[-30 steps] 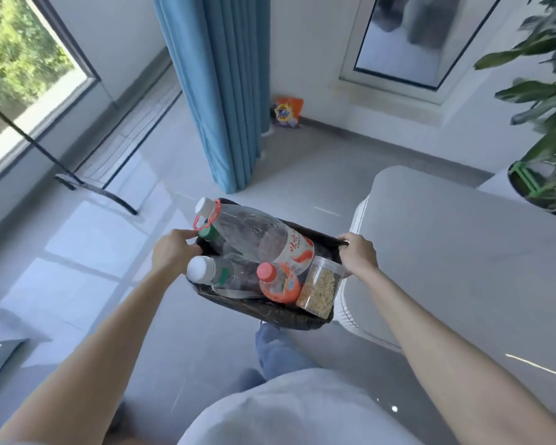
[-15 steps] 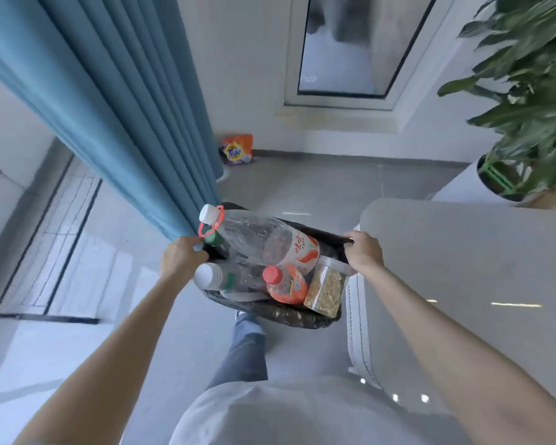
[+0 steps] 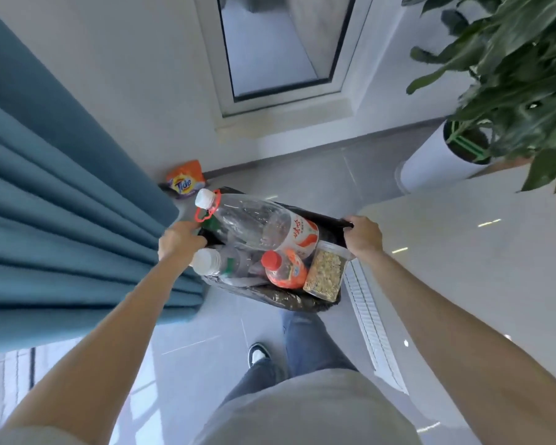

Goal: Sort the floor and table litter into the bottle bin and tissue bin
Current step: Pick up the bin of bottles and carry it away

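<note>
I carry a black-lined bottle bin (image 3: pixel 283 298) in front of me, above the floor. My left hand (image 3: pixel 178 240) grips its left rim and my right hand (image 3: pixel 363 236) grips its right rim. On top lies a large clear bottle (image 3: pixel 257 224) with a white cap and red ring. Below it sit a smaller clear bottle (image 3: pixel 219 261), an orange bottle with a red cap (image 3: pixel 286 271) and a clear jar of grain (image 3: pixel 326 274). No tissue bin is in view.
A blue curtain (image 3: pixel 61 220) hangs close on my left. An orange Tide bag (image 3: pixel 185 181) lies on the floor by the wall ahead. A white table (image 3: pixel 479 268) stands to my right, and a potted plant (image 3: pixel 443 159) behind it.
I have walked forward with the bin, both grips unchanged. The curtain has come close on my left, and the Tide bag and wall are nearer.
</note>
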{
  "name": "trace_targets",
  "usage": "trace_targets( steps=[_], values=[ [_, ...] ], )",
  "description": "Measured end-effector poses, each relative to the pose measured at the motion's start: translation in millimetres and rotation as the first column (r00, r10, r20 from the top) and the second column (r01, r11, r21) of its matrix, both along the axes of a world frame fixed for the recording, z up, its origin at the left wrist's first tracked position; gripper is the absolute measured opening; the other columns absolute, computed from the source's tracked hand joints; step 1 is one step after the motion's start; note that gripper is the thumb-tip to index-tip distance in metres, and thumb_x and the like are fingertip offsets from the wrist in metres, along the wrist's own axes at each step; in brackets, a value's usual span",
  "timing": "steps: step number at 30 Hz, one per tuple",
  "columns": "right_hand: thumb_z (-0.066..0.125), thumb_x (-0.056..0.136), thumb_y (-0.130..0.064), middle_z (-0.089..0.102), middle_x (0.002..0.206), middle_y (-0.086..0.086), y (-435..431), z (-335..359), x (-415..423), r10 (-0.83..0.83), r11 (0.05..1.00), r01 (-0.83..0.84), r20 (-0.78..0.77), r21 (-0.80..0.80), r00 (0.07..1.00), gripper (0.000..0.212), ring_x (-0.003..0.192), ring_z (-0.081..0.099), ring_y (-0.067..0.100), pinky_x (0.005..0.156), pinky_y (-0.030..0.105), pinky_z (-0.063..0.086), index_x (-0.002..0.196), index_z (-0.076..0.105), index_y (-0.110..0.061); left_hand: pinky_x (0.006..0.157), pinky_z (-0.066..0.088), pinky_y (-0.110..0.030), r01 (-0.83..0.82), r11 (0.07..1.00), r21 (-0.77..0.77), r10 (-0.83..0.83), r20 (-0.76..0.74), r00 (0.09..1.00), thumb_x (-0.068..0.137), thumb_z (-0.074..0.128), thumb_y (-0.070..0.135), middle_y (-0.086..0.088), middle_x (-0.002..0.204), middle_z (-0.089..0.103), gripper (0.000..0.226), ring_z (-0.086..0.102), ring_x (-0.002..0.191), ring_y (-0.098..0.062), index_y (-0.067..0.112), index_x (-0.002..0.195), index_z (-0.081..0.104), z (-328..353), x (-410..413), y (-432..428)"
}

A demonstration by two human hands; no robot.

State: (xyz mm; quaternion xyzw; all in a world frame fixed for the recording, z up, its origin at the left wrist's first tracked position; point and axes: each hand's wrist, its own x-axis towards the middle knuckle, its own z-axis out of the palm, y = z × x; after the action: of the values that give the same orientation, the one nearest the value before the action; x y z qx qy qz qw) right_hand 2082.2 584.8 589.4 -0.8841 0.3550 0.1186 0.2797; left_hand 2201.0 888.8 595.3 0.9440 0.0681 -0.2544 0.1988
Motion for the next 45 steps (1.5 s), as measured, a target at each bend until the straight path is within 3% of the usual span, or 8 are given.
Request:
trace_targets(
  steps=[4, 9, 16, 20, 27, 33, 38, 45],
  values=[
    [0.041, 0.093, -0.007, 0.065, 0.117, 0.013, -24, -24, 82, 0.06, 0.998, -0.059, -0.042, 0.008, 0.997, 0.037, 0.101, 0.062, 0.036, 0.088, 0.035, 0.049, 0.12, 0.064, -0.017, 0.078, 0.046, -0.035, 0.009, 1.0, 0.021, -0.009, -0.006, 1.0, 0.082, 0.059, 0.013, -0.021, 0.104, 0.067, 0.031, 0.06, 0.1, -0.038, 0.012, 0.113, 0.067, -25, 71, -23],
    [0.043, 0.094, -0.008, 0.064, 0.118, 0.012, -59, -50, 190, 0.112, 0.994, -0.111, -0.067, 0.02, 0.991, 0.033, 0.105, 0.059, 0.031, 0.084, 0.031, 0.044, 0.119, 0.064, -0.015, 0.067, 0.039, -0.03, -0.021, 0.999, 0.028, 0.023, -0.059, 0.998, 0.084, 0.06, 0.014, -0.02, 0.102, 0.067, 0.023, 0.06, 0.092, -0.036, 0.005, 0.104, 0.066, -49, 163, -58],
    [0.041, 0.097, -0.008, 0.066, 0.115, 0.013, -95, -81, 316, 0.126, 0.992, -0.126, -0.138, 0.013, 0.982, 0.035, 0.102, 0.061, 0.031, 0.076, 0.029, 0.042, 0.123, 0.062, -0.016, 0.067, 0.039, -0.03, -0.137, 0.99, -0.012, 0.135, -0.106, 0.985, 0.084, 0.062, 0.015, -0.016, 0.102, 0.067, 0.025, 0.057, 0.087, -0.032, 0.014, 0.109, 0.066, -85, 261, -89],
    [0.04, 0.098, -0.009, 0.066, 0.117, 0.009, -106, -114, 365, 0.099, 0.995, -0.098, -0.147, 0.015, 0.984, 0.036, 0.105, 0.06, 0.027, 0.073, 0.022, 0.037, 0.124, 0.062, -0.019, 0.067, 0.04, -0.031, -0.187, 0.982, -0.029, 0.183, -0.107, 0.977, 0.083, 0.064, 0.017, -0.017, 0.098, 0.068, 0.02, 0.059, 0.088, -0.036, 0.015, 0.102, 0.067, -120, 303, -100],
    [0.04, 0.096, -0.007, 0.066, 0.117, 0.009, -123, -197, 426, 0.065, 0.998, -0.063, -0.199, 0.016, 0.978, 0.038, 0.103, 0.061, 0.028, 0.08, 0.028, 0.047, 0.123, 0.061, -0.022, 0.074, 0.042, -0.034, -0.193, 0.981, 0.008, 0.193, -0.111, 0.975, 0.083, 0.063, 0.018, -0.018, 0.105, 0.067, 0.024, 0.057, 0.099, -0.041, 0.015, 0.106, 0.066, -198, 364, -126],
    [0.038, 0.095, -0.003, 0.067, 0.114, 0.008, -153, -296, 454, 0.095, 0.995, -0.097, -0.238, 0.003, 0.967, 0.041, 0.101, 0.061, 0.03, 0.079, 0.032, 0.051, 0.121, 0.063, -0.023, 0.065, 0.036, -0.03, -0.202, 0.979, 0.008, 0.2, -0.16, 0.967, 0.084, 0.063, 0.015, -0.02, 0.096, 0.067, 0.017, 0.051, 0.078, -0.031, 0.008, 0.1, 0.066, -294, 391, -155],
    [0.039, 0.094, 0.001, 0.067, 0.113, 0.01, -188, -378, 473, 0.101, 0.991, -0.121, -0.29, -0.051, 0.952, 0.044, 0.098, 0.061, 0.031, 0.071, 0.031, 0.047, 0.121, 0.063, -0.024, 0.082, 0.05, -0.04, -0.304, 0.953, -0.009, 0.295, -0.219, 0.93, 0.083, 0.066, 0.018, -0.018, 0.097, 0.068, 0.022, 0.061, 0.092, -0.038, 0.013, 0.105, 0.066, -379, 399, -193],
    [0.035, 0.095, -0.001, 0.066, 0.117, 0.014, -254, -483, 497, 0.108, 0.974, -0.171, -0.36, -0.147, 0.927, 0.049, 0.107, 0.058, 0.037, 0.085, 0.034, 0.047, 0.126, 0.06, -0.029, 0.087, 0.05, -0.039, -0.36, 0.933, 0.027, 0.355, -0.257, 0.899, 0.083, 0.066, 0.021, -0.019, 0.101, 0.068, 0.038, 0.061, 0.096, -0.038, 0.021, 0.121, 0.063, -480, 401, -268]
  ],
)
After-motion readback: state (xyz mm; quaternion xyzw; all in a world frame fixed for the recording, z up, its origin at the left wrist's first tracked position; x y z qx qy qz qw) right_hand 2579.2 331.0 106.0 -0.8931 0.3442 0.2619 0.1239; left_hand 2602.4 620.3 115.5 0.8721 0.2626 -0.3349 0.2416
